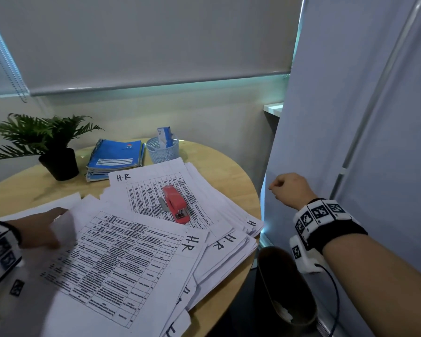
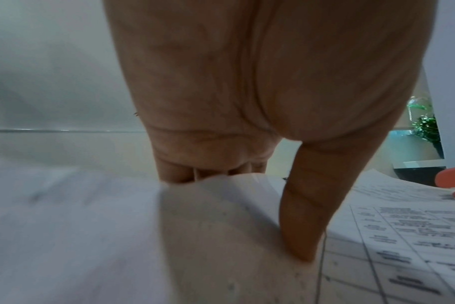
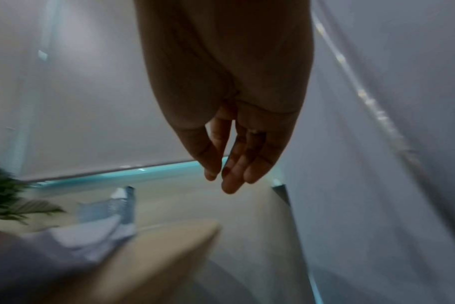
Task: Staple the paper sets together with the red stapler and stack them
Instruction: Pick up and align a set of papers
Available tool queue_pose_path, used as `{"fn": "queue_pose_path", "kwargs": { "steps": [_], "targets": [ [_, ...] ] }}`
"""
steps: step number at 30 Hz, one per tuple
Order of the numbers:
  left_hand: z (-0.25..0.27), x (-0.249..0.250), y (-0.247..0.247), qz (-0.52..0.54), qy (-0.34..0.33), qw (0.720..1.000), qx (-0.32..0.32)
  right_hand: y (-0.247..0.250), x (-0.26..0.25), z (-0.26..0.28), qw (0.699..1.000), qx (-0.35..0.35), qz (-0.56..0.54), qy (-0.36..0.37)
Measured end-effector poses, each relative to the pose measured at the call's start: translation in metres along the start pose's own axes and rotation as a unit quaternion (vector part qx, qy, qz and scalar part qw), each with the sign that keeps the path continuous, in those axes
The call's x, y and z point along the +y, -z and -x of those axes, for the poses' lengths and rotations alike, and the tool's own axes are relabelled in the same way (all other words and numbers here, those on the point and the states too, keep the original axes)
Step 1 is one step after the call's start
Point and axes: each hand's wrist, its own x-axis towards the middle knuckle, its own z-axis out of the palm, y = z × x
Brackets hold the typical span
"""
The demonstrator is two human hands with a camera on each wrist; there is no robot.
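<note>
While your left hand (image 1: 43, 229) pinches the paper set's (image 1: 122, 261) corner, bring the empty, loose-fingered right hand (image 1: 291, 190) to the red stapler (image 1: 175, 203).

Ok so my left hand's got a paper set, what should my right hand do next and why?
Probably bring the right hand across to the red stapler. It hangs empty beyond the table edge, while the left hand grips a paper set and the stapler lies untouched on the sheets.
</note>
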Motion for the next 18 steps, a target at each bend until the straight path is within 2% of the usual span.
{"fn": "queue_pose_path", "kwargs": {
  "steps": [1,2,5,10,15,18],
  "targets": [
    [0.023,0.009,0.011,-0.035,0.002,0.999,-0.028,-0.001,-0.015,0.000,1.000,-0.007,0.002,0.017],
    [0.053,0.038,0.024,-0.043,0.007,0.999,-0.023,-0.001,-0.031,0.001,0.999,-0.015,0.004,0.034],
    [0.097,0.068,0.048,-0.034,-0.022,0.998,0.039,-0.005,-0.085,0.008,0.995,-0.049,-0.012,0.088],
    [0.123,0.072,0.090,0.059,-0.082,0.983,0.154,-0.032,-0.175,0.029,0.976,-0.125,-0.061,0.167],
    [0.152,0.075,0.130,0.102,-0.116,0.960,0.232,-0.070,-0.237,0.046,0.954,-0.201,-0.145,0.172],
    [0.163,0.072,0.145,0.124,-0.164,0.940,0.274,-0.086,-0.261,0.053,0.934,-0.227,-0.206,0.185]
  ]
}}
